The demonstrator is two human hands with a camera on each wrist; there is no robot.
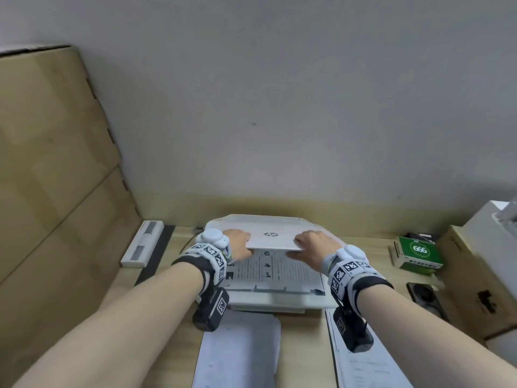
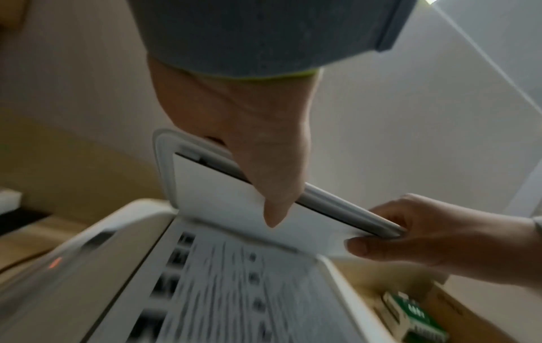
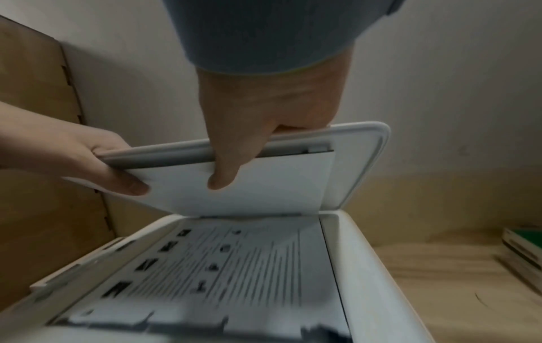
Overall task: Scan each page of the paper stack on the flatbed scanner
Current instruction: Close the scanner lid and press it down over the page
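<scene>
A white flatbed scanner (image 1: 279, 301) sits at the middle of the wooden desk. Its lid (image 1: 272, 239) is partly raised, hinged at the back. My left hand (image 1: 237, 245) grips the lid's front edge near its left corner, and my right hand (image 1: 310, 247) grips near the right corner. In the left wrist view my thumb (image 2: 272, 185) lies under the lid (image 2: 211, 181). The right wrist view shows my right hand's thumb (image 3: 225, 171) the same way. A printed page (image 1: 274, 268) lies flat on the glass. Two paper stacks lie in front, one at centre (image 1: 240, 351), one to the right (image 1: 363, 368).
Tall cardboard boxes (image 1: 50, 163) stand along the left. A white bar-shaped device (image 1: 142, 243) lies left of the scanner. To the right are a green box (image 1: 418, 252), a black object (image 1: 425, 298) and a brown carton (image 1: 475, 275). The wall is close behind.
</scene>
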